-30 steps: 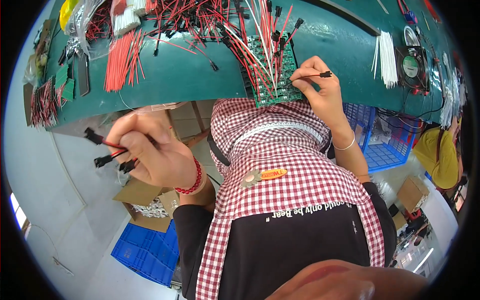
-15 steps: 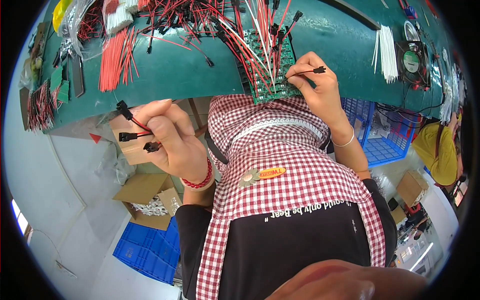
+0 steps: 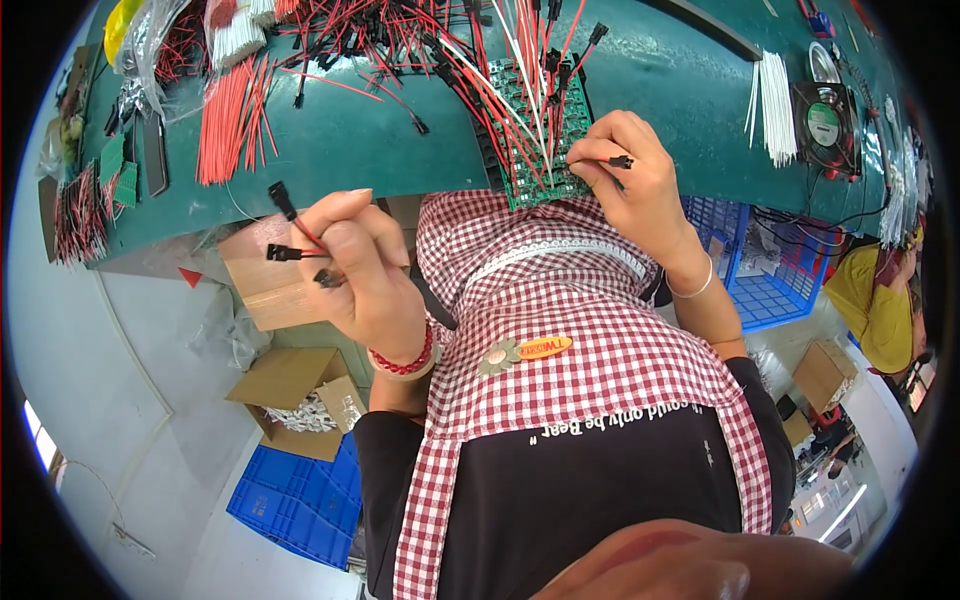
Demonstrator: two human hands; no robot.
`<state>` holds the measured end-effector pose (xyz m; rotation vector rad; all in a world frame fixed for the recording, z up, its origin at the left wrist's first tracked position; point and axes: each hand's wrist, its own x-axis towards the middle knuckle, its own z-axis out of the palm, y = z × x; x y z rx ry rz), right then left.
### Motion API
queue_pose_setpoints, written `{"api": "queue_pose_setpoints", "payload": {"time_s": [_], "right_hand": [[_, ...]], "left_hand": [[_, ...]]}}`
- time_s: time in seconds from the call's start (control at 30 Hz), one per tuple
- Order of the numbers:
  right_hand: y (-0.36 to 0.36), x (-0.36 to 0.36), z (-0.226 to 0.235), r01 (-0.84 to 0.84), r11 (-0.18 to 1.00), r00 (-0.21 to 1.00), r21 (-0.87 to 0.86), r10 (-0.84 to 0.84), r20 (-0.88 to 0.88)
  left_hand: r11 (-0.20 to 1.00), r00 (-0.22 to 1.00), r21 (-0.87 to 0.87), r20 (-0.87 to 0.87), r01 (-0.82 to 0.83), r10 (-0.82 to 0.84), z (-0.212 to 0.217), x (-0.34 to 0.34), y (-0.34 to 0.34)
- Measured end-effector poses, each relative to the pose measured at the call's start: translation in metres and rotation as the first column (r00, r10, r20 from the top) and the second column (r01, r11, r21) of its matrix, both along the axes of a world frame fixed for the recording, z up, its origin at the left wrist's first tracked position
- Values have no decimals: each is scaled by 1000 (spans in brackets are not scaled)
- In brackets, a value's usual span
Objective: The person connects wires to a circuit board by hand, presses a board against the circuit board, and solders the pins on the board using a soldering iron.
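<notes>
My left hand [image 3: 365,275] is closed around several short red-and-black wires with black plug connectors [image 3: 290,252], which poke out past its thumb on the left. My right hand [image 3: 632,185] pinches one more connector wire [image 3: 606,161], its black plug pointing right. The fingertips of that hand are at the right edge of a green circuit board panel [image 3: 560,188], which lies at the table's near edge. Red and white wires [image 3: 520,130] with black plugs rise from the panel and fan out away from me. The wire's far end is hidden by my fingers.
On the green table [image 3: 330,150] lie a heap of red-and-black connector wires [image 3: 345,40], a bundle of red wires [image 3: 228,120], white wires [image 3: 772,105] and a black fan [image 3: 826,125]. Below are a blue crate [image 3: 295,500] and a cardboard box [image 3: 290,395]. Another person in yellow [image 3: 870,310] sits at right.
My left hand has moved right, toward the board, carrying its connector wires. My right hand stays by the board, and the plug in its pinch has shifted slightly left and down.
</notes>
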<state>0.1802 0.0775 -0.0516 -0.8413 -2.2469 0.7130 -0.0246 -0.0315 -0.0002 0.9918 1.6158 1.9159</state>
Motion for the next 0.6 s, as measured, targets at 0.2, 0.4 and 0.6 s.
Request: {"api": "queue_pose_setpoints", "payload": {"time_s": [0.2, 0.4, 0.6], "right_hand": [[-6, -4, 9, -14, 997, 996, 77, 7, 90], [-9, -7, 3, 16, 1000, 992, 24, -19, 128], [-16, -9, 7, 161, 976, 976, -144, -135, 170]], "left_hand": [[974, 968, -78, 152, 213, -199, -9, 15, -5], [916, 910, -149, 254, 373, -329, -12, 39, -4], [826, 688, -86, 605, 556, -400, -17, 42, 3]]}}
